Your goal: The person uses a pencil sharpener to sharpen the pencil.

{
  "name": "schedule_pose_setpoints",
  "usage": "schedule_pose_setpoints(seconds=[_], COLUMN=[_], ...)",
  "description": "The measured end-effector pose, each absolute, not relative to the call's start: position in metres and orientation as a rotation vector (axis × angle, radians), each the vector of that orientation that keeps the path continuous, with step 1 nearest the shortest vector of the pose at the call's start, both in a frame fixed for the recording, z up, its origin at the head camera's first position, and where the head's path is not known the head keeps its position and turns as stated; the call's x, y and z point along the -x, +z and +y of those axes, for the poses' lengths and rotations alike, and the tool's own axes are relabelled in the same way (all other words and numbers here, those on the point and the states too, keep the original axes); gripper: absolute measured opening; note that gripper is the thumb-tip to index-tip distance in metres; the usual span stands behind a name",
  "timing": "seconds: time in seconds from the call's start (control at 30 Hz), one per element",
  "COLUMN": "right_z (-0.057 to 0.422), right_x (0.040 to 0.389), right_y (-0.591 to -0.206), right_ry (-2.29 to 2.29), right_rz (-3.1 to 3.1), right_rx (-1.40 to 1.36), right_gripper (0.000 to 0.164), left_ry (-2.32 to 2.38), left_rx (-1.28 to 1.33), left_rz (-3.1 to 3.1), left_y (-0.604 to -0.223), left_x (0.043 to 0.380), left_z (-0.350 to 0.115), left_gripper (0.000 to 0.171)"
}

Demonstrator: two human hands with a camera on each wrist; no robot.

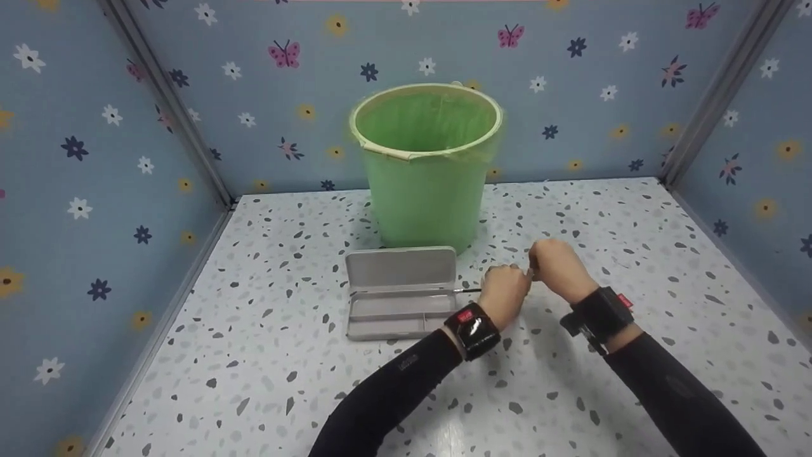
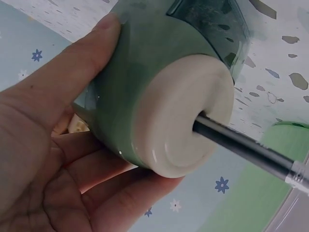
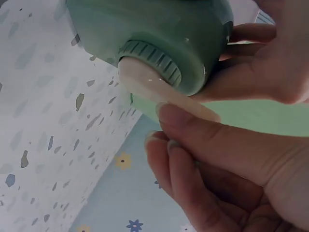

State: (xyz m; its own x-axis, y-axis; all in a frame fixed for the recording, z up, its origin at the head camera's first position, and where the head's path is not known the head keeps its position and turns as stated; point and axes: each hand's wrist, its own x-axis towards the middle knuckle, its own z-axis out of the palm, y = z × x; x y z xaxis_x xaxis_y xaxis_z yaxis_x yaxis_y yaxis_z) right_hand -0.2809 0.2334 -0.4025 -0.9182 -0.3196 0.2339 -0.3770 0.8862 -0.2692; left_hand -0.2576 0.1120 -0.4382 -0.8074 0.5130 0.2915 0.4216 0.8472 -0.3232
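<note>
My left hand (image 1: pixel 505 292) grips a green, rotary pencil sharpener (image 2: pixel 120 92) with a cream round front, thumb on one side and fingers on the other. A black pencil (image 2: pixel 241 145) is inserted in the hole of that front. In the right wrist view, the sharpener's cream crank handle (image 3: pixel 145 79) extends from a ribbed green knob. My right hand (image 1: pixel 561 268) pinches the crank's end between thumb and fingers. In the head view the hands hide most of the sharpener, and only the pencil's end pokes out left of the left hand.
An opened grey pencil case (image 1: pixel 399 270) lies left of my hands, lid raised at the back. Behind it stands a green bin (image 1: pixel 425 203) lined with a bag. Flower-patterned walls (image 1: pixel 406 38) enclose the speckled table (image 1: pixel 273 355).
</note>
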Motion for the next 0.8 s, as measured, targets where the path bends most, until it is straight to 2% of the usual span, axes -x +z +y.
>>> schedule_pose_setpoints(seconds=[0.13,0.5,0.8], right_z=[0.234,0.238,0.246], right_x=[0.293,0.317,0.311], right_y=[-0.409,-0.441,-0.465], right_ry=[0.513,0.658,0.793], right_rz=[-2.874,-2.898,-2.999], right_rx=[-0.488,-0.447,-0.502], right_gripper=[0.011,0.014,0.017], left_ry=[0.340,0.346,0.382], left_rx=[0.724,0.768,0.783], left_rz=[-2.629,-2.600,-2.690], left_y=[-0.439,-0.438,-0.434], left_x=[0.258,0.259,0.259], left_z=[0.111,0.108,0.109], left_gripper=[0.014,0.017,0.018])
